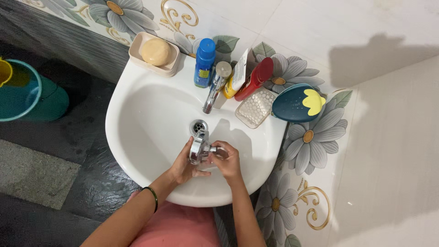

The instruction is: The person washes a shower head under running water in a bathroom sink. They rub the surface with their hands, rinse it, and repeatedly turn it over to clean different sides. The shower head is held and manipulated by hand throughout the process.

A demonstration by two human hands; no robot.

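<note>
I see my left hand point(183, 162) cupping the chrome fitting point(199, 147), right hand point(226, 158) pinching its stem, axis level over the sink point(137, 114) front rim.

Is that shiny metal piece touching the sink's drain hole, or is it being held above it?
Cannot tell. In the head view the chrome fitting overlaps the drain edge; looking straight down shows neither contact nor gap.

You look down on a white basin point(137, 114) against the flowered tile wall; on its back rim sit a beige soap dish point(137, 52) with a round soap point(156, 51), a blue bottle point(204, 63), a chrome tap point(215, 87), a yellow-and-white tube point(236, 75), a red bottle point(256, 77) and a clear dimpled tray point(255, 108); a drain point(198, 124) sits in its bowl.
</note>
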